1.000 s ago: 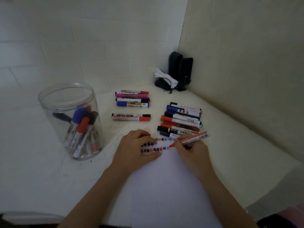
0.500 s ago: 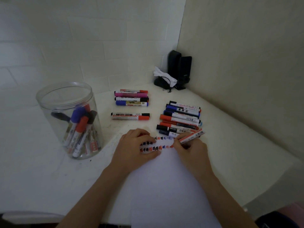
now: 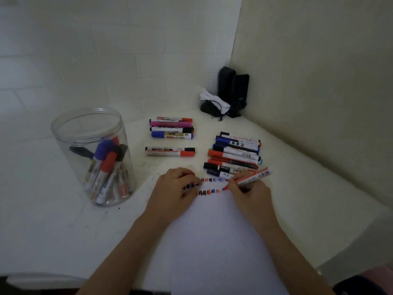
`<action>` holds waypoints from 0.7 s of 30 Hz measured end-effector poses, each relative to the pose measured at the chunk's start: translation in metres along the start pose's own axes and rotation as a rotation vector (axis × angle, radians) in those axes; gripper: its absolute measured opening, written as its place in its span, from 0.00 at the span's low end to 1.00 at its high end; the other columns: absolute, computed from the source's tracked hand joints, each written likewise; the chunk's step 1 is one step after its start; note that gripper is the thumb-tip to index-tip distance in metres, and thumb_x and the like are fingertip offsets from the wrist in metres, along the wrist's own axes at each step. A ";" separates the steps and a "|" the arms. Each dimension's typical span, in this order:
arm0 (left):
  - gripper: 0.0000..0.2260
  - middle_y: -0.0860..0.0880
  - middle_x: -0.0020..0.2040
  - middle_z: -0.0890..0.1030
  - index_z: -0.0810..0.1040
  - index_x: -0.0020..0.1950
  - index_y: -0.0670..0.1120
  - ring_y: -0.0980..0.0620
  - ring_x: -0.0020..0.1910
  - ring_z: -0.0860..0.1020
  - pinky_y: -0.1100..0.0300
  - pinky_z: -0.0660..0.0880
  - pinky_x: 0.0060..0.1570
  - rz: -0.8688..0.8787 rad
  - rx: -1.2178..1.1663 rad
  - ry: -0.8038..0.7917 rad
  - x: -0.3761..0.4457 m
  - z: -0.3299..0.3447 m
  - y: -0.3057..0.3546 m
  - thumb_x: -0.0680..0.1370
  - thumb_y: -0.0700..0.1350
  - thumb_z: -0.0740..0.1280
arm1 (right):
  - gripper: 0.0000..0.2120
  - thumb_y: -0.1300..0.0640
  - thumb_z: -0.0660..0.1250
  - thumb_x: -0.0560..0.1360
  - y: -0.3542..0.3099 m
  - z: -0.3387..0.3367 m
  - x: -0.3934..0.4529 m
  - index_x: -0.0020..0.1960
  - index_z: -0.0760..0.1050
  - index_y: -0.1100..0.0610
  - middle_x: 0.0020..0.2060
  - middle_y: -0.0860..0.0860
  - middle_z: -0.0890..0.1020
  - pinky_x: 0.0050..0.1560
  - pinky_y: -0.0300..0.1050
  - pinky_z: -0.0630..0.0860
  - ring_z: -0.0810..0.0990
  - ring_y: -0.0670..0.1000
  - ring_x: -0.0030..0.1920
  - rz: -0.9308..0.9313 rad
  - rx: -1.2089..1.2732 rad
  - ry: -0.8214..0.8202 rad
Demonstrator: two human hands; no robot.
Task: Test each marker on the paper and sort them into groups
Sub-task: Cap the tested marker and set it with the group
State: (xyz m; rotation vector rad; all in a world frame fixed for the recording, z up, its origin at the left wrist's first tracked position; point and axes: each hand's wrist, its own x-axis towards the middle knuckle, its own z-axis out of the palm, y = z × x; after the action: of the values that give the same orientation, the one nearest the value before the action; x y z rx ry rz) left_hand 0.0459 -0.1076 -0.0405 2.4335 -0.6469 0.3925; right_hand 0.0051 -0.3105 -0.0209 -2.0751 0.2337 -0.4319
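The right hand [image 3: 249, 193] pinches a red marker [image 3: 248, 179], tip on the paper [image 3: 217, 241]; the left hand [image 3: 173, 193] presses it flat, fingers loosely curled. Sorted markers [image 3: 235, 154] crowd just beyond; a jar [image 3: 93, 158] stands left on the counter [image 3: 53, 231].

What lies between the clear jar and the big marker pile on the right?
In the head view, between the clear jar and the right pile lies a pair of markers, black-capped and red-capped, side by side.

Dim corner, tiled wall [image 3: 85, 60], white table [image 3: 319, 209].
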 end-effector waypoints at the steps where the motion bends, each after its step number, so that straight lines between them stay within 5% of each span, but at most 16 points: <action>1: 0.15 0.55 0.56 0.79 0.81 0.55 0.54 0.53 0.55 0.75 0.49 0.74 0.56 -0.004 -0.009 0.012 0.000 0.001 -0.002 0.77 0.53 0.57 | 0.07 0.58 0.69 0.74 0.000 0.001 -0.001 0.39 0.78 0.48 0.33 0.44 0.81 0.34 0.30 0.75 0.80 0.39 0.36 -0.020 -0.004 -0.014; 5: 0.16 0.55 0.56 0.79 0.79 0.60 0.52 0.55 0.56 0.74 0.56 0.71 0.60 -0.034 -0.051 0.028 0.000 0.000 -0.002 0.78 0.36 0.60 | 0.04 0.58 0.69 0.74 0.002 0.002 -0.001 0.41 0.79 0.55 0.32 0.47 0.82 0.34 0.35 0.76 0.80 0.41 0.33 -0.014 -0.016 0.029; 7: 0.16 0.58 0.53 0.77 0.76 0.62 0.53 0.61 0.52 0.73 0.72 0.67 0.56 -0.130 -0.128 0.021 0.000 -0.005 0.002 0.79 0.37 0.61 | 0.06 0.58 0.67 0.76 0.002 0.000 0.001 0.40 0.79 0.55 0.31 0.47 0.81 0.32 0.34 0.74 0.79 0.42 0.30 0.027 0.059 0.063; 9: 0.15 0.60 0.50 0.77 0.76 0.62 0.54 0.65 0.47 0.73 0.78 0.66 0.50 -0.204 -0.212 0.046 0.000 -0.008 0.003 0.79 0.38 0.64 | 0.07 0.56 0.67 0.77 0.001 -0.002 0.004 0.40 0.79 0.52 0.29 0.48 0.80 0.32 0.41 0.73 0.75 0.43 0.27 0.101 0.193 0.094; 13: 0.11 0.59 0.51 0.81 0.78 0.59 0.52 0.67 0.49 0.77 0.73 0.73 0.53 -0.261 -0.371 0.100 0.000 -0.012 0.005 0.78 0.41 0.66 | 0.07 0.51 0.69 0.76 -0.007 -0.004 0.003 0.43 0.82 0.53 0.34 0.48 0.83 0.36 0.42 0.74 0.78 0.46 0.32 0.201 0.299 0.095; 21: 0.10 0.58 0.50 0.81 0.78 0.58 0.52 0.64 0.48 0.79 0.76 0.72 0.46 -0.337 -0.606 0.092 -0.016 -0.018 0.034 0.77 0.46 0.68 | 0.08 0.56 0.69 0.76 -0.031 -0.020 -0.002 0.47 0.80 0.61 0.32 0.53 0.77 0.30 0.37 0.70 0.73 0.47 0.34 0.257 0.461 -0.086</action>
State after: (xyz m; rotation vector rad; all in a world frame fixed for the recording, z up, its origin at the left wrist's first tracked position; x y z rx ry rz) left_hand 0.0119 -0.1153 -0.0175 1.8796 -0.2518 0.1383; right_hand -0.0050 -0.3099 0.0143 -1.5828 0.3134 -0.2133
